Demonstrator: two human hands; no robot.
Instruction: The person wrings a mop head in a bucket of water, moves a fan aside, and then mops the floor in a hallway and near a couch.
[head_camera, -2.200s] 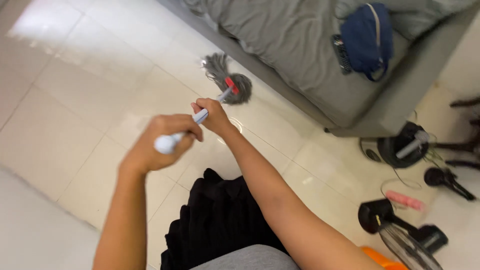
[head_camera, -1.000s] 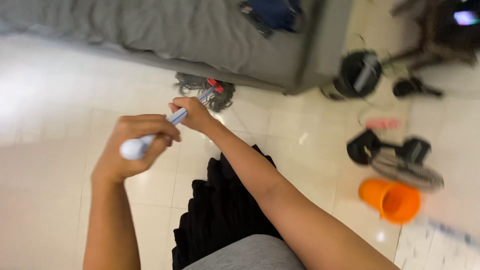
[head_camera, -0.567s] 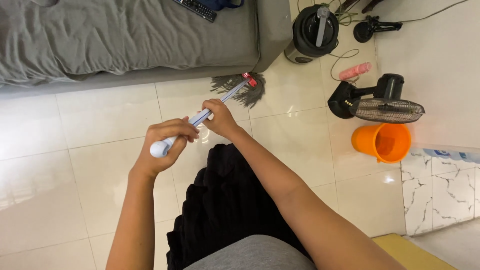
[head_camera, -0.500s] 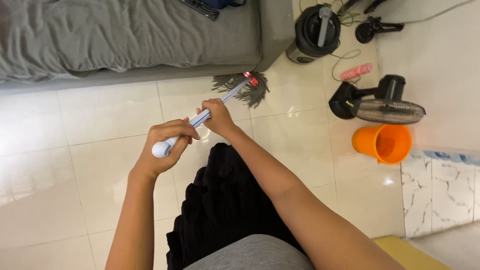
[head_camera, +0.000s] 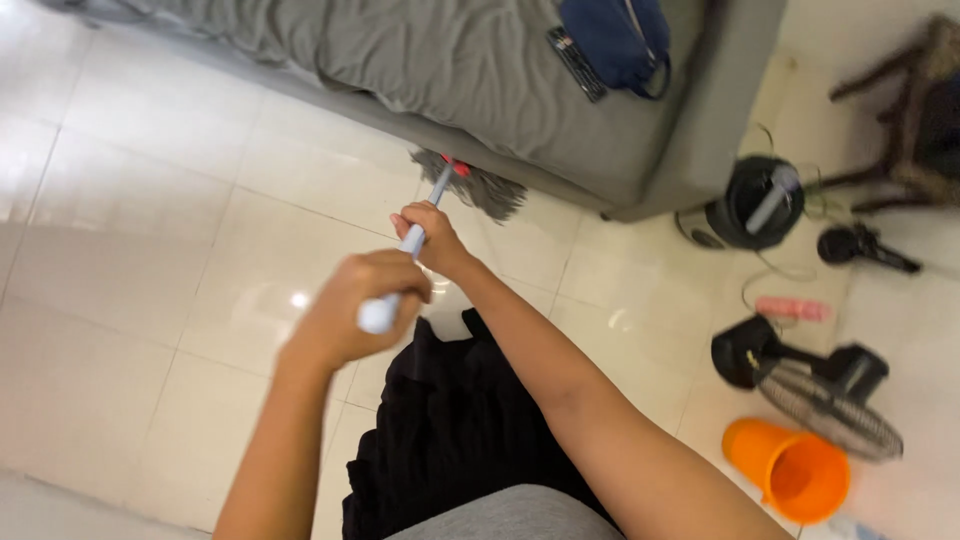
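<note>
My left hand (head_camera: 352, 306) grips the near end of a pale blue mop handle (head_camera: 440, 188). My right hand (head_camera: 430, 234) grips the same handle further down. The handle slants away from me to a grey string mop head (head_camera: 480, 188) with a red collar. The mop head lies on the white tiled floor (head_camera: 150, 250), right against the edge of a grey bed (head_camera: 430, 60). Part of the strands tuck under the bed's edge.
A blue bag (head_camera: 612, 36) and a dark remote (head_camera: 576, 62) lie on the bed. To the right stand a black round appliance (head_camera: 757, 200), a small black fan (head_camera: 815, 378), an orange bucket (head_camera: 792, 470), a pink object (head_camera: 792, 308) and a dark chair (head_camera: 910, 110).
The view has swung left and the bed now runs diagonally. The mop head has moved up against the bed's edge. Both hands keep their hold on the handle.
</note>
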